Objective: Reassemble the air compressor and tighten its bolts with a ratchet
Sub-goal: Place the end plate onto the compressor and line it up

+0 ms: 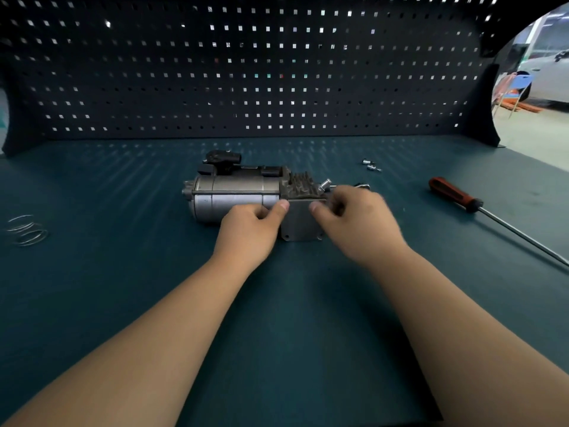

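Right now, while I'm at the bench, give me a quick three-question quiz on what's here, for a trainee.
1. True or false: the screwdriver lies left of the air compressor.
2. What lies at the far left of the bench? A: wire coils; B: pliers; C: a hammer.
3. Which part does the right hand hold?
Key: 1 false, it lies to the right. 2 A. 3 The grey end plate on the compressor.
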Available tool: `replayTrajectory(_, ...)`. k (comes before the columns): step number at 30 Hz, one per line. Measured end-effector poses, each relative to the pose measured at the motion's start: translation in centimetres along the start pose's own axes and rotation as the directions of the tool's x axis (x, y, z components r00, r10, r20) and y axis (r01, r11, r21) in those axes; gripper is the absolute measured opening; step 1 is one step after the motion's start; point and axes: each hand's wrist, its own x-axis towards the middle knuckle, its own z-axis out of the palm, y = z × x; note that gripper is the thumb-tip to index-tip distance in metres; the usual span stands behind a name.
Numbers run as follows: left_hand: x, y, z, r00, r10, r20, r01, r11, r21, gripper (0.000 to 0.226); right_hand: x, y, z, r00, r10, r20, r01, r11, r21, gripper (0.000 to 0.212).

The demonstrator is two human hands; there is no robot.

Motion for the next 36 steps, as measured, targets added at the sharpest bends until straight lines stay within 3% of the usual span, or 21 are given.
replayTrajectory(2,-0.3,0.4,-0.4,0.974,-0.184,0.13,0.211,0.947,-0.241,0.05,-1.0,-1.1,0.9,0.984,-0.138,0.11,0.14,0.99,-0.004,0.027)
replayTrajectory(4,-1.1,0.8,-0.7,0.909,-0.294,0.295,0.388,0.855,-0.344,0.051,-1.6,-1.7,1.7,0.952,-0.191,0.239,0.201,0.979,-0.019,0.016)
replayTrajectory(7,-2.1,1.3,-1.1,0.781,-0.342,0.523,0.569,0.736,-0.367,0.052,-1.6,-1.7,2.1,0.936,-0.222,0.272,0.23,0.973,0.004,0.008)
replayTrajectory(10,-2.5,1.8,-1.0,0.7,-0.3,0.648,0.621,0.703,-0.345,0.052,-1.7,-1.5,2.1,0.928,-0.284,0.242,0.272,0.959,0.084,0.01)
replayTrajectory(12,-2.6,2.1,-0.8,0.687,-0.271,0.675,0.63,0.685,-0.366,0.053,-1.7,-1.2,2.1,0.907,-0.304,0.29,0.283,0.952,0.112,0.016)
replayTrajectory(18,-2.2,1.9,-1.2,0.628,-0.255,0.735,0.664,0.669,-0.335,0.057,-1.3,-0.9,1.3,0.857,-0.298,0.42,0.203,0.945,0.255,0.005)
replayTrajectory(25,-1.8,1.7,-1.6,0.529,-0.253,0.81,0.769,0.547,-0.332,0.049,-0.9,-0.8,0.4,0.813,-0.319,0.487,0.229,0.944,0.235,0.007)
replayTrajectory(30,-1.8,1.7,-1.8,0.47,-0.25,0.847,0.812,0.498,-0.304,0.044,-0.5,-0.7,-0.4,0.729,-0.251,0.637,0.103,0.96,0.261,0.019)
replayTrajectory(36,-1.6,1.4,-1.7,0.508,-0.248,0.825,0.807,0.47,-0.356,0.035,-0.7,-0.7,0.1,0.809,-0.234,0.538,0.123,0.964,0.235,0.026)
